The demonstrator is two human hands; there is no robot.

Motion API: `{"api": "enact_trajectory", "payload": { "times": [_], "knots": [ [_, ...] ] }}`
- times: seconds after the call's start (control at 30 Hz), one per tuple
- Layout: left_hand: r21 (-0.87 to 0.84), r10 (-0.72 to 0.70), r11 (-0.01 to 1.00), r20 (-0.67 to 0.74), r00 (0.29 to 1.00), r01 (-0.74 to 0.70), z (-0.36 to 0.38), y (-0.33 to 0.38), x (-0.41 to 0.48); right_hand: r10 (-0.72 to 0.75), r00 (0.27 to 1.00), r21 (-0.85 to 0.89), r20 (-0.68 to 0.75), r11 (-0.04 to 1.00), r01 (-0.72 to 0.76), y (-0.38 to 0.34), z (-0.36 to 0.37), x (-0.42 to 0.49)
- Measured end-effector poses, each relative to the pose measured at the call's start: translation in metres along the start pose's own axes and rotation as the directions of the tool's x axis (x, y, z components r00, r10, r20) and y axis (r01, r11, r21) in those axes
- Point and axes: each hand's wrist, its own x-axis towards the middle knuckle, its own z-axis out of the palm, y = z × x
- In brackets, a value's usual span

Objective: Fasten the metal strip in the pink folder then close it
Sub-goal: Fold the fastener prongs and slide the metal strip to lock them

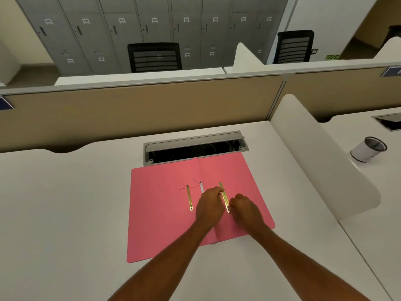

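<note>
Now both hands pinch the thin, springy brass metal strip (pixel 224 197) on the right leaf of the open pink folder (pixel 165 216) mid-desk, left hand (pixel 209 206) far, right hand (pixel 244 208) near: light, bendable, best gripped by its ends.

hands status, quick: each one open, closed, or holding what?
Left hand: closed, fingertips pinching the metal strip on the pink folder.
Right hand: closed on the strip's near end.
</note>
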Motion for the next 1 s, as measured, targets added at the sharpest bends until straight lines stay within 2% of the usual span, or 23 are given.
{"api": "enact_trajectory", "payload": {
  "times": [0.17, 0.27, 0.37, 0.77, 1.0],
  "knots": [
    [0.329, 0.112, 0.933, 0.124, 0.986, -0.147, -0.001, 0.004, 0.047, -0.11, 0.994, -0.122, 0.018, 0.986, 0.112, 0.002, 0.005, -0.004],
    [0.493, 0.058, 0.856, 0.209, 0.976, -0.156, 0.003, 0.007, 0.069, -0.215, 0.976, -0.202, -0.039, 0.958, 0.203, 0.005, 0.005, -0.006],
    [0.559, -0.002, 0.818, 0.242, 0.97, -0.138, 0.008, 0.007, 0.081, -0.282, 0.958, -0.255, -0.051, 0.931, 0.26, 0.006, 0.008, -0.008],
    [0.442, -0.093, 0.897, 0.233, 0.968, -0.02, 0.017, 0.012, 0.094, -0.39, 0.896, -0.273, -0.214, 0.904, 0.328, 0.01, 0.026, -0.007],
    [0.141, -0.169, 0.979, 0.145, 0.975, 0.149, 0.018, 0.009, 0.085, -0.483, 0.856, -0.302, -0.184, 0.857, 0.418, 0.019, 0.016, 0.0]
  ]
}}
